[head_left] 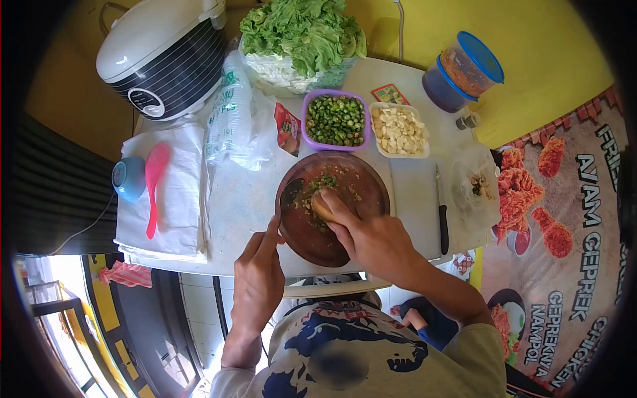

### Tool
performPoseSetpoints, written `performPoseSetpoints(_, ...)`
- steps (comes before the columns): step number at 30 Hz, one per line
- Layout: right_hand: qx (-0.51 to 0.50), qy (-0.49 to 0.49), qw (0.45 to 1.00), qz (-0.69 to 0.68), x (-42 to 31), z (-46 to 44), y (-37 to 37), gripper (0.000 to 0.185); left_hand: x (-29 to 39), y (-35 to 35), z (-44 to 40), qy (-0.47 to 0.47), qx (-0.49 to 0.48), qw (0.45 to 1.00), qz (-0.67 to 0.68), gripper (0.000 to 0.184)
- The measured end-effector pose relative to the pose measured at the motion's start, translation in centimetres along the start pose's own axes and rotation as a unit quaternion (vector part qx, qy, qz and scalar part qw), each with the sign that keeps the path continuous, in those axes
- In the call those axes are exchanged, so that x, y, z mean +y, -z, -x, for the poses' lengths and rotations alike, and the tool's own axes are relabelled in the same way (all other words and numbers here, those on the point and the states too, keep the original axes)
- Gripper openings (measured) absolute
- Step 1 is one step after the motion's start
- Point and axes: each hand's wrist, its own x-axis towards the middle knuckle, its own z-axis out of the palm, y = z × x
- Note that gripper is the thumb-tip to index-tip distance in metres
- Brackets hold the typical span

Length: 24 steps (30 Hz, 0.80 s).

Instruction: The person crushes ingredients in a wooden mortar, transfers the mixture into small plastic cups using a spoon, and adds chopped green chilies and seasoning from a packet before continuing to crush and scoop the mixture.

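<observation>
A round brown mortar (318, 251) stands at the front of the table with crushed green chilli and pale bits inside. My right hand (375, 242) is closed round a light-brown pestle (323, 207), its end pressed among the bits (325, 182). At the mortar's left rim, my left hand (260, 275) is closed on a dark spoon (290, 192), whose bowl rests against the inner left wall. Part of the spoon's handle is hidden by the fingers. Just behind the mortar are a purple tub (306, 132) of cut green chillies and a white tub (400, 155) of peeled garlic.
A black-handled knife (443, 225) lies at right, beside a clear plastic container (474, 205). Blue-lidded tubs (458, 76) stand at the back right. Left are a pink spoon (156, 179), a blue bowl (129, 179) and a rice cooker (166, 66). Lettuce (302, 33) fills a container behind.
</observation>
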Motion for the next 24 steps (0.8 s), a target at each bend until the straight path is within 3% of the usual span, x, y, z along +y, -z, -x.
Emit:
performPoseSetpoints(2,-0.068,-0.021,0.997,0.002,-0.6,-1.9,1.2,0.045,0.3,0.2,0.0,0.005,0.031,0.999,0.007,0.045)
performPoseSetpoints(5,-0.148,-0.014,0.989,0.014,0.2,-1.5,3.1,0.045,0.9,-0.2,0.1,0.011,0.027,0.999,0.02,0.045)
performPoseSetpoints(11,-0.195,-0.023,0.98,0.015,0.0,-2.8,3.9,0.041,0.6,0.5,0.2,0.009,0.013,1.0,-0.004,0.047)
performPoseSetpoints(15,-0.155,-0.009,0.988,0.013,1.6,-2.4,2.6,0.045,0.0,0.2,-0.3,-0.003,0.025,0.999,-0.021,0.047)
performPoseSetpoints(17,-0.182,0.048,0.972,-0.144,4.2,-4.1,3.2,0.048,-0.2,-0.7,-1.0,-0.031,0.016,0.999,-0.027,0.048)
performPoseSetpoints(18,-0.069,0.116,0.976,-0.17,6.7,-3.6,0.7,0.049,-0.3,-1.1,-1.6,-0.054,0.021,0.998,-0.029,0.048)
performPoseSetpoints(19,-0.069,0.12,0.976,-0.165,6.9,-3.0,1.7,0.049,-0.4,-1.4,-2.1,-0.056,0.027,0.998,-0.027,0.048)
performPoseSetpoints(20,-0.122,-0.02,0.949,-0.29,6.6,-2.1,3.0,0.05,-0.5,-1.6,-2.4,-0.075,0.018,0.997,-0.017,0.049)
performPoseSetpoints(21,-0.169,-0.159,0.885,-0.403,6.3,-1.4,4.1,0.051,-0.5,-1.8,-2.8,-0.094,0.011,0.995,-0.007,0.049)
performPoseSetpoints(24,-0.146,-0.241,0.844,-0.456,6.3,0.0,4.8,0.052,0.5,-2.6,-3.1,-0.103,-0.016,0.995,-0.003,0.048)
